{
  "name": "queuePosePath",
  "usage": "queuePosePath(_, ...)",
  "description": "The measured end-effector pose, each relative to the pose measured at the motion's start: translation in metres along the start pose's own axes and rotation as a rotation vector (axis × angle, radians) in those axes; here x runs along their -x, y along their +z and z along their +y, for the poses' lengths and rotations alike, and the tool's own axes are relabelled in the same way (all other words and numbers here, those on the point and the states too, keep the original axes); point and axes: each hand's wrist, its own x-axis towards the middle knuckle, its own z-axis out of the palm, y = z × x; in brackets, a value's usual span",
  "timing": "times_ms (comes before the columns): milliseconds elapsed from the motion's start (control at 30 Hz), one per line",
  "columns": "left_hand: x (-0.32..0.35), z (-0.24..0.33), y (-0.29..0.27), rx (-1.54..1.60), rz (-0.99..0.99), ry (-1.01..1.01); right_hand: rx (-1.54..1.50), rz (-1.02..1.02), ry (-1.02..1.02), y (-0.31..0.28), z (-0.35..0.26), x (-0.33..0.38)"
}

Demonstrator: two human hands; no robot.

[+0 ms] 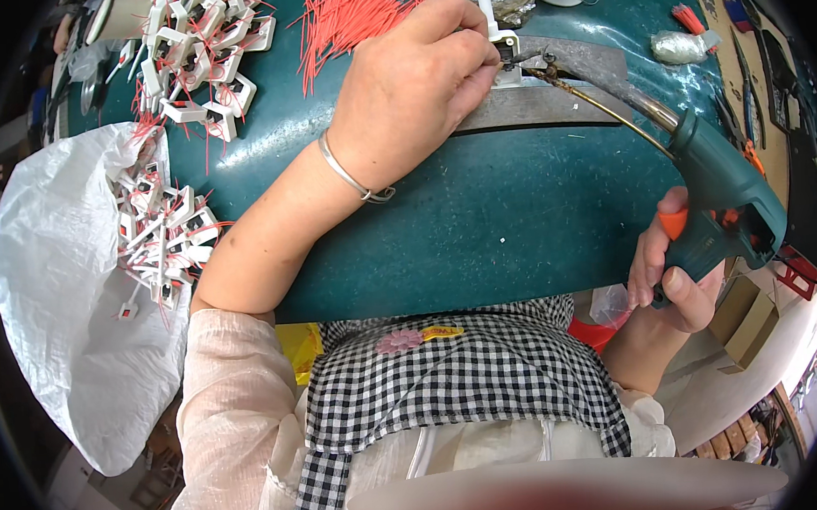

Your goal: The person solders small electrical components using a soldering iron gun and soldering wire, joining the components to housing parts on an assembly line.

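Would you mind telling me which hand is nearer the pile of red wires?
Left. The left hand lies just beside the red wires; the right hand grips the soldering gun at the table's near edge.

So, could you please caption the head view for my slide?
Left hand steadies a small white part on a metal plate while right hand grips a green soldering gun.

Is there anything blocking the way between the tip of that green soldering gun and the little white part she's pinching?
Nothing visible does. The soldering gun in the right hand reaches the white part, which the left hand holds from the other side.

Left hand (416,77) pinches a small white part (505,48) on the green desk (481,213); right hand (671,272) grips a green soldering gun (728,203).
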Motion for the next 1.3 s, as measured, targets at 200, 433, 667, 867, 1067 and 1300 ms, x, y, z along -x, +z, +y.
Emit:
queuePosePath(200,0.000,-0.001,0.001,0.004,-0.011,-0.006,0.010,0.002,0.003,0.001,0.000,-0.001)
queuePosePath(433,0.000,-0.010,0.005,-0.011,-0.009,-0.003,0.048,0.017,0.004,0.006,0.000,-0.003)
queuePosePath(667,-0.011,-0.028,0.022,0.016,0.274,0.497,0.065,0.039,0.024,0.006,-0.011,0.000)
queuePosePath(867,-0.003,-0.029,0.014,-0.035,0.253,0.466,0.072,0.039,0.049,0.010,-0.006,-0.004)
queuePosePath(1067,-0.005,-0.025,0.014,-0.036,0.238,0.437,0.040,0.065,0.063,0.007,-0.013,0.000)
queuePosePath(1300,-0.004,-0.025,0.015,-0.011,0.236,0.430,0.047,0.090,0.071,0.013,-0.011,-0.002)
